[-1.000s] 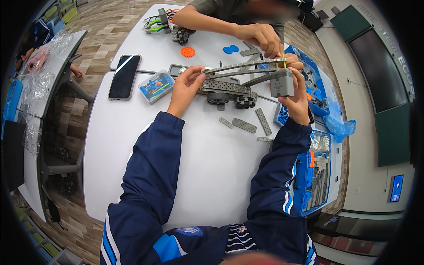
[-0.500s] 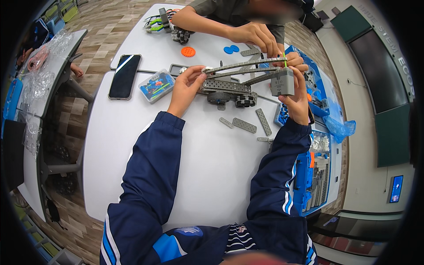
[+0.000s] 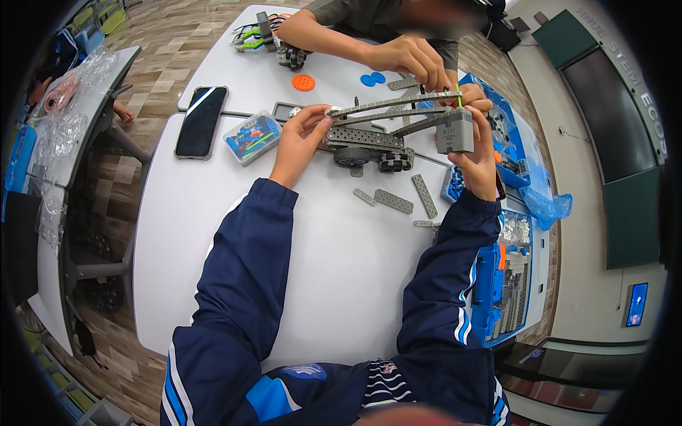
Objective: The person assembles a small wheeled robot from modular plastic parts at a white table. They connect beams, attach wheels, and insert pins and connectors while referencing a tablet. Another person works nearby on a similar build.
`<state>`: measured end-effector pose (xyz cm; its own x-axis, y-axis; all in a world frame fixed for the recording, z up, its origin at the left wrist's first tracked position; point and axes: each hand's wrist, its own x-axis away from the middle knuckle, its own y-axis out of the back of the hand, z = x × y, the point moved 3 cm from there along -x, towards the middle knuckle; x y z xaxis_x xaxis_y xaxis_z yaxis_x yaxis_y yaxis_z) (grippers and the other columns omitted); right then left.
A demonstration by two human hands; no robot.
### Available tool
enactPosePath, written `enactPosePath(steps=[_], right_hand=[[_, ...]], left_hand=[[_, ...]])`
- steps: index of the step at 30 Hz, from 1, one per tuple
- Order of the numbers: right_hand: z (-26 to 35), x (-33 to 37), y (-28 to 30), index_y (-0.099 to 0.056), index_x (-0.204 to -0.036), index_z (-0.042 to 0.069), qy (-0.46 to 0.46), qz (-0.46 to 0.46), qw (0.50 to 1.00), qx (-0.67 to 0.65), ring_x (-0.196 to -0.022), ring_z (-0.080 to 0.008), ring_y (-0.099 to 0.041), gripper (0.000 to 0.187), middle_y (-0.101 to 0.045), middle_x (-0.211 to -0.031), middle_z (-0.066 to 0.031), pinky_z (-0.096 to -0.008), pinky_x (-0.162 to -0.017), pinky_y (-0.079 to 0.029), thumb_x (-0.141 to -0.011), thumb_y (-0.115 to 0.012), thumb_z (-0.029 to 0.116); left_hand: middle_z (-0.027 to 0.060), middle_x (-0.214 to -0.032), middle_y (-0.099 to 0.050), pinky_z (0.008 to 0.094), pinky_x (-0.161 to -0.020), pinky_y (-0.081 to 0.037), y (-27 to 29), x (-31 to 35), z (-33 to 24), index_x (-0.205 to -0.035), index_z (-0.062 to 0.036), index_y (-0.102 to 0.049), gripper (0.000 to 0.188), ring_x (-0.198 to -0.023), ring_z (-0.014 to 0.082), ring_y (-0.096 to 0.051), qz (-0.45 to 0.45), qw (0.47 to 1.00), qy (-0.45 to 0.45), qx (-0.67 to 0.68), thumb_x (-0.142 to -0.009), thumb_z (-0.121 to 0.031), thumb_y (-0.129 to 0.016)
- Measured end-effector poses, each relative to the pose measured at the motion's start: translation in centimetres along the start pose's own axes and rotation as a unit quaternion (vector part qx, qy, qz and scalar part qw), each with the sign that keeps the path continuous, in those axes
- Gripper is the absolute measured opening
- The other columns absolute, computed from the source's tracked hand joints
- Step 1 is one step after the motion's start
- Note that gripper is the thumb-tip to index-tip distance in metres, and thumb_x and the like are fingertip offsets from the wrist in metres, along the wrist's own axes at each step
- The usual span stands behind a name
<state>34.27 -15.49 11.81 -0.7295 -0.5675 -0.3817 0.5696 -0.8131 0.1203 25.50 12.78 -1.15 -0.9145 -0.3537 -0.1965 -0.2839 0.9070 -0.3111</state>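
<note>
A grey wheeled model [image 3: 366, 139], built from perforated plastic beams, stands toward the far side of the white table. Long beams slant from its left end to a grey box-shaped block [image 3: 455, 133], which looks like a motor, on the right. My left hand [image 3: 293, 148] pinches the model's left end between thumb and fingers. Around the block my right hand [image 3: 480, 169] is closed, thumb in front and fingers at its right side. A thin green pin [image 3: 459, 96] stands up above the block. Beside it a co-worker's hand [image 3: 413, 59] works at the beams' far end.
Loose grey beams [image 3: 393, 201] lie in front of the model. Left of it are a clear box of small parts [image 3: 253, 138] and a black phone [image 3: 201, 123]. Blue parts bins [image 3: 487, 291] line the right edge. An orange gear [image 3: 303, 83] lies farther back.
Both my hands keep their hold in the same place. The co-worker's fingers have shifted very slightly at the beams' end.
</note>
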Motion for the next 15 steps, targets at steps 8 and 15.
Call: enactPosePath(steps=[8,15], right_hand=[[-0.09,0.03,0.08,-0.039,-0.146,0.009,-0.002,0.008,1.000,-0.009,-0.132,-0.0239,-0.045,0.091,-0.049,-0.140,-0.0129,-0.0380,-0.109,-0.037,-0.066,-0.081,0.000],[-0.14,0.07,0.12,-0.040,-0.145,0.010,0.000,0.012,1.000,-0.009,-0.131,-0.0232,-0.045,0.090,-0.050,-0.139,-0.0122,-0.0373,-0.108,-0.037,-0.066,-0.081,0.000]], left_hand=[[0.0062,-0.116,-0.068,0.0218,-0.073,-0.052,0.01,-0.04,0.11,-0.127,-0.0027,-0.058,0.032,-0.099,0.0083,-0.063,0.003,1.000,-0.009,0.004,-0.098,-0.016,-0.062],[0.0064,-0.117,-0.068,0.0220,-0.074,-0.052,0.05,-0.09,0.11,-0.127,-0.0027,-0.058,0.032,-0.101,0.0088,-0.063,0.003,1.000,-0.005,0.004,-0.098,-0.015,-0.062]])
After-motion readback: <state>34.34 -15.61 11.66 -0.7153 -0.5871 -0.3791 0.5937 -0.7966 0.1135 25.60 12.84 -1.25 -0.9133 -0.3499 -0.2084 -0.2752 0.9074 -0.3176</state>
